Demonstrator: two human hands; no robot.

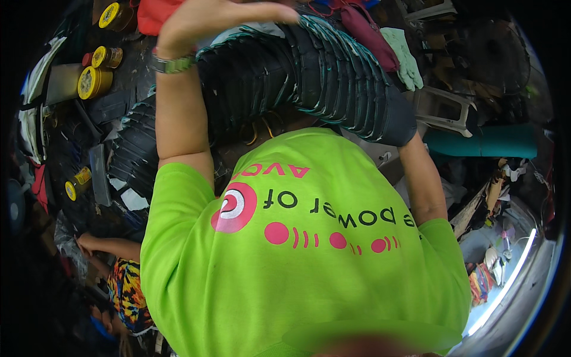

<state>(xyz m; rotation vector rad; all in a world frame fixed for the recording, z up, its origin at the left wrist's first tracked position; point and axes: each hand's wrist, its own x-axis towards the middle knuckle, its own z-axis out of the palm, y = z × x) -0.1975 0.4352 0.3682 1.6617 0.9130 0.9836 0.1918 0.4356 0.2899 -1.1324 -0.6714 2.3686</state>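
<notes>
A long curved row of black, flat, sole-like pieces with teal edges lies packed side by side in front of me. My left hand, with a banded watch on its wrist, is over the far left of the row. Its fingers are stretched out and partly cut off by the top edge; I see nothing held in it. My right forearm reaches to the row's right end. There the end piece covers my right hand, so its fingers are hidden. More black pieces lie stacked at the left.
Several yellow-lidded jars stand at the left. Beyond the row lie a maroon item and a pale green glove. At the right are a grey plastic stool and a teal roll. Another person's arm shows at lower left.
</notes>
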